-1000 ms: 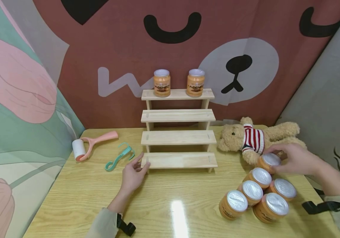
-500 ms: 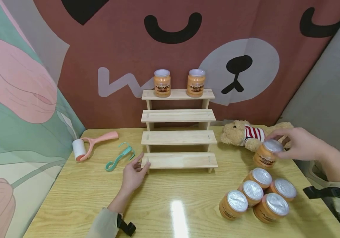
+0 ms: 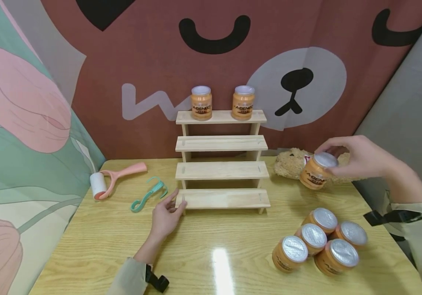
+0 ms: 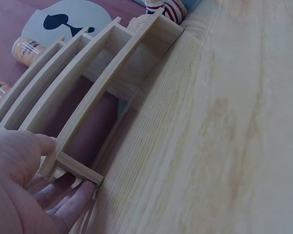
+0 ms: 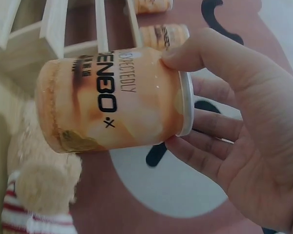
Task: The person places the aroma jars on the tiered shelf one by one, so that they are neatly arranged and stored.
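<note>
My right hand [image 3: 366, 157] grips an orange jar [image 3: 315, 174] by its silver lid end, fingers and thumb on opposite sides. The jar is tilted and held in the air in front of the teddy bear [image 3: 288, 164]; dark lettering shows on its side in the right wrist view. At the left end of the stepped wooden shelf [image 3: 222, 170], my left hand [image 3: 164, 217] holds the lowest board, thumb on the board and fingers around the end support [image 4: 80, 168]. Two like jars stand apart on the top board, one left [image 3: 201, 104] and one right [image 3: 243, 104].
Several more orange jars [image 3: 294, 250] stand grouped at the right front of the table [image 3: 122, 254]. On the left lie a pink-handled lint roller [image 3: 122, 174] and a teal hook-shaped tool [image 3: 148, 196]. A printed cloth [image 3: 140, 61] hangs close behind the shelf.
My right hand has lifted the jar from beside the grouped jars, moving it up and slightly left. The teddy bear shifted a little as the jar rose. My left hand has stayed put.
</note>
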### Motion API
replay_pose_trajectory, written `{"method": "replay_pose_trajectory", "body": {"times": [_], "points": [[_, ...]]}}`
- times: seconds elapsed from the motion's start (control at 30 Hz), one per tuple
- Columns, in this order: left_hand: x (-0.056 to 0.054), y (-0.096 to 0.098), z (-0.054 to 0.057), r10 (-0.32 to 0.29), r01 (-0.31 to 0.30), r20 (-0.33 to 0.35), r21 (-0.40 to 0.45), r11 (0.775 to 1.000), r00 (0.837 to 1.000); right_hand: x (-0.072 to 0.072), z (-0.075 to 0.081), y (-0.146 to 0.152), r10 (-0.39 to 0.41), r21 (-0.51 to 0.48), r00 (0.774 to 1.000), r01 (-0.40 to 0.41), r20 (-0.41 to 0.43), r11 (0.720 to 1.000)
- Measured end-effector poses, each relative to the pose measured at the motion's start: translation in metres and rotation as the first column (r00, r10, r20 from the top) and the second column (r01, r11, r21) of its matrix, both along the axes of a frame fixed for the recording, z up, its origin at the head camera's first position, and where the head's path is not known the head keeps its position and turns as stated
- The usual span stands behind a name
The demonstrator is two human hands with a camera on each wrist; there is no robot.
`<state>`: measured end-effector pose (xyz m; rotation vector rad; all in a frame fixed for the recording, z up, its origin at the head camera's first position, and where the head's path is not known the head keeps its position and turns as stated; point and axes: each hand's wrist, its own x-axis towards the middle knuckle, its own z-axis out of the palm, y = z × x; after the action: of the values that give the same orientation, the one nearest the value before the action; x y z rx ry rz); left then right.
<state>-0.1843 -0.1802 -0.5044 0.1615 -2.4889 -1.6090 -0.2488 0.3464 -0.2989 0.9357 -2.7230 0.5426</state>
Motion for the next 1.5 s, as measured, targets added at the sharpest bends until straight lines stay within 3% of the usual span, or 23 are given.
{"method": "replay_pose_trajectory", "body": {"times": [0.3, 0.6, 1.03, 1.5], "points": [[0.0, 0.001, 0.001, -0.006, 0.006, 0.002, 0.013, 1.0, 1.0, -0.013, 0.017, -0.039, -0.074, 0.015, 0.995, 0.075, -0.068, 0.997], [0.002, 0.001, 0.003, -0.005, 0.005, 0.006, 0.015, 1.0, 1.0, -0.029, 0.03, -0.084, -0.104, -0.075, 0.988, 0.096, -0.116, 0.993], [0.001, 0.0, 0.0, -0.001, 0.001, 0.017, 0.017, 1.0, 1.0, -0.065, 0.035, -0.16, -0.018, -0.188, 0.996, 0.001, -0.089, 0.982], [0.0, 0.0, -0.003, -0.004, 0.004, 0.017, -0.001, 1.0, 1.0, -0.084, 0.038, -0.238, 0.017, -0.207, 1.0, -0.015, 0.007, 0.978]]}}
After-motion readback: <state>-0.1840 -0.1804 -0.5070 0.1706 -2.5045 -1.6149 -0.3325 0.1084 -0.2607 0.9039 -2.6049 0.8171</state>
